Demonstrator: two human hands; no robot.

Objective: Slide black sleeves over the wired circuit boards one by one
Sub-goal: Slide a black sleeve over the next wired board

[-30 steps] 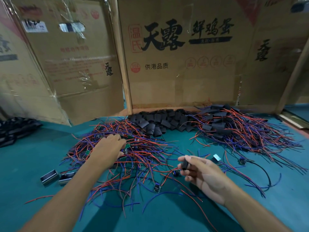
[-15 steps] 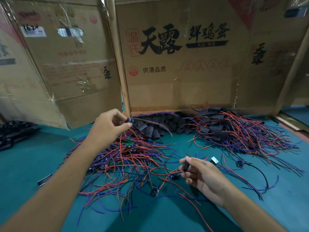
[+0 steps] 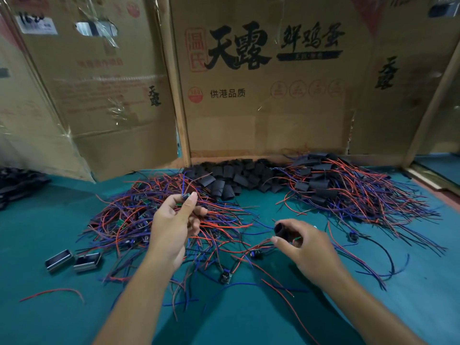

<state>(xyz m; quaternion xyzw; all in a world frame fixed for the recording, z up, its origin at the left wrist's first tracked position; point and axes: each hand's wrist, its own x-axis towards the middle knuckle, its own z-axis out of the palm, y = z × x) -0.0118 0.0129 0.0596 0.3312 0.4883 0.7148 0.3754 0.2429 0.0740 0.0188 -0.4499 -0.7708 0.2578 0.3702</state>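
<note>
From the head camera, the left hand (image 3: pixel 174 227) is raised above the surface (image 3: pixel 49 220) and pinches a small wired circuit board (image 3: pixel 187 196) between thumb and fingertips, its blue and red wires trailing up and away beyond the fingers. Directly under and behind this hand lies the tangle of unsleeved boards (image 3: pixel 154 220). The right hand (image 3: pixel 302 241), well apart to the side and slightly lower, holds one black sleeve (image 3: pixel 280 230) pinched between thumb and forefinger, its open mouth turned toward the left hand. Beyond both hands, against the cardboard wall (image 3: pixel 261 108), sits the pile of loose sleeves (image 3: pixel 239 178); farther out past the right hand lies the heap of sleeved boards (image 3: pixel 331 190).

The step in hand looks to be bringing board and sleeve together. To do it well, the wires' free ends should probably be gathered and fed into the sleeve mouth first, so the board follows narrow-end on. The right hand's pinch is best kept light, at the sleeve's edges, or the tube will flatten and close. The left hand would do better gripping close behind the board, giving a stiff push. Stray wires from the tangle below may snag, so the board should be lifted clear before the hands meet.
</note>
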